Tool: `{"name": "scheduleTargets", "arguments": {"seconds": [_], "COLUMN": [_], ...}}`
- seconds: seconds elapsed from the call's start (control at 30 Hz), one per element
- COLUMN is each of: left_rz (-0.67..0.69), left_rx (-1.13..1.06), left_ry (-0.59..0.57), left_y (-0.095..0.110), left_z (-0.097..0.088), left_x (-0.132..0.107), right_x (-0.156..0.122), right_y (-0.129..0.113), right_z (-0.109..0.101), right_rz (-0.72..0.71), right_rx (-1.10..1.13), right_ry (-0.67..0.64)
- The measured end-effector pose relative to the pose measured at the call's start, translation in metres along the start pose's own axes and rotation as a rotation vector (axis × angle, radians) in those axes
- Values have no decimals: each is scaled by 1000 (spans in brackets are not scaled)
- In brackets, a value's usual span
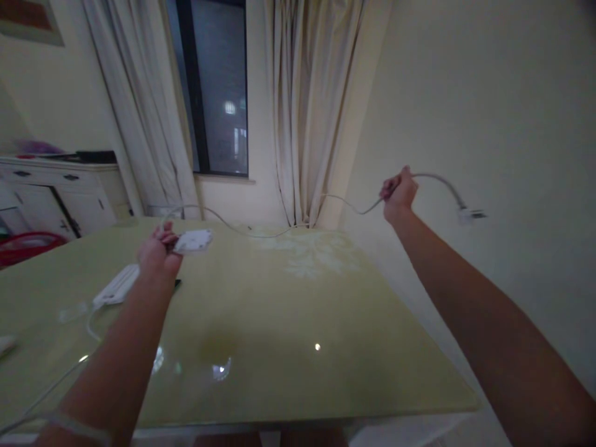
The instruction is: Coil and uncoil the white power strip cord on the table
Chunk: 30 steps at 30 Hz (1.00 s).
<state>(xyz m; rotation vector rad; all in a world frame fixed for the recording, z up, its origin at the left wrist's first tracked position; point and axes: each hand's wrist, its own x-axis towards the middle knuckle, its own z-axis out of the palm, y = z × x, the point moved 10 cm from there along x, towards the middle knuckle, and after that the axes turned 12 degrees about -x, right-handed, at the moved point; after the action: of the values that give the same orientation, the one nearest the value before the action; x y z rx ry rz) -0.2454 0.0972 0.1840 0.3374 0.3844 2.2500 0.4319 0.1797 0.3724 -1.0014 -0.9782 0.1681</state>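
Observation:
My left hand (159, 251) is closed on a white power strip (193, 240), held above the left part of the table. From it a pale cord (237, 231) arcs up, then runs right across the table's back edge toward the curtain. My right hand (399, 191) is raised at the right, fingers wrapped round a length of this cord. The cord's free end curves out past the hand and hangs with a white plug (471, 214), its prongs pointing right. Behind my left forearm a second white power strip (117, 285) lies on the table with its own cord.
The glass-topped table (279, 310) spreads between my arms. A dark flat object (177, 284) shows beside my left wrist. Curtains (310, 112) and a window (218, 93) stand behind. At the left are a white cabinet (88, 198) and a red chair (30, 246); a wall (488, 112) borders the right.

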Motion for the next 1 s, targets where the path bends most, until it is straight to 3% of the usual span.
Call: {"name": "scheduleTargets", "arguments": {"seconds": [0.03,0.1,0.2,0.4,0.57,0.77,0.9,1.0], "left_rz": [-79,-164,-290,-399,-380,-305,-284,-280], "left_rx": [-1,9,-19,117,428,871,1078,1129], "left_ry": [53,85,139,142,81,-50,-135,-167], "left_y": [-20,-56,-102,-151,-170,-174,-175,-173], "left_z": [-13,-33,-64,-117,-135,-143,-151,-153], "left_x": [-9,-30,-57,-83,-94,-90,-84,-83], "right_x": [-26,-79,-140,-200,-240,-256,-231,-218], "right_y": [21,50,66,52,58,84,99,96], "right_z": [17,39,48,23,5,0,2,16], "right_rz": [104,158,-16,-500,-627,-407,17,318], "right_rx": [29,19,-147,-477,-419,-241,67,310], "right_ry": [-92,-219,-391,-620,-748,-670,-491,-504]}}
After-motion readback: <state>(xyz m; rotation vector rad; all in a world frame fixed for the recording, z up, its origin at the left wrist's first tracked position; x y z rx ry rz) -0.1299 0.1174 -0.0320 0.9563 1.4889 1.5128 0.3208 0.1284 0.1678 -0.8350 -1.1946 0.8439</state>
